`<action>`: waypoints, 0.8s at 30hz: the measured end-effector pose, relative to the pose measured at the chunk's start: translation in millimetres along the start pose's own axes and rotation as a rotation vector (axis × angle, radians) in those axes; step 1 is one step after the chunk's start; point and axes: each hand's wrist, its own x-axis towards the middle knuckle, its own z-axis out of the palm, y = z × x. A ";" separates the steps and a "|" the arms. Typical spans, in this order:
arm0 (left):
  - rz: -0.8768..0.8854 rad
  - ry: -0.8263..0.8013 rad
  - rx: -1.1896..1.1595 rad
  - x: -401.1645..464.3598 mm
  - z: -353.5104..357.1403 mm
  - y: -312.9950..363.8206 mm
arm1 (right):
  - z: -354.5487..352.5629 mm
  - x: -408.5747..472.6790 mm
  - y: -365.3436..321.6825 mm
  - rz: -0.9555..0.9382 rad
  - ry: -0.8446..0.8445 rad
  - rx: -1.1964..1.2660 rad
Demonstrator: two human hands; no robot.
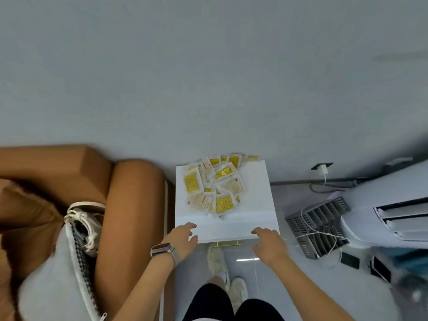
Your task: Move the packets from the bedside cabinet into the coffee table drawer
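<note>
While both hands hang over the near edge of the white bedside cabinet [254, 188], nothing is gripped. Going left to right with the cabinet as reference: far left of it, a brown sofa [129, 205] with its rounded arm just beside the cabinet's left side; a grey cushion [53, 274] and a white strappy bag [85, 218] lie on the seat further left. Left hand [181, 238], at the cabinet's near left corner, fingers loosely spread and slightly bent, tips over the top surface, holding nothing; cannot tell if they touch it. A watch [163, 249] sits on that wrist. Packets [214, 185]: a loose heap of yellow and pale sachets on the cabinet top, towards its back and left of centre, some leaning against the wall [208, 77] behind; well apart from both hands. A gold handle [227, 243] shows just under the cabinet's near edge, between the hands. Below it, two pale shoes [216, 260] on the floor. Right hand [268, 243], at the cabinet's near right corner, fingers relaxed and apart, empty, tips at the edge. Right of the cabinet on the floor: a grey slotted rack [317, 228] with white cables across it, a white charger [323, 169] plugged in at the wall behind, and a dark phone [349, 260] near the rack.
</note>
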 end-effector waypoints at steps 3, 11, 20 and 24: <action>-0.030 -0.074 -0.013 46.2 2.7 -7.1 | 6.5 43.9 -2.9 0.035 -0.009 0.031; -0.142 -0.080 -0.166 148.1 30.4 -14.6 | 31.1 164.5 -28.9 -0.077 -0.030 0.058; -0.263 0.017 -0.463 203.4 81.0 -10.5 | 76.8 271.5 -50.1 -0.384 0.119 -0.293; -0.293 0.034 -0.513 215.0 91.6 -5.5 | 87.6 287.0 -34.8 -0.455 0.278 -0.374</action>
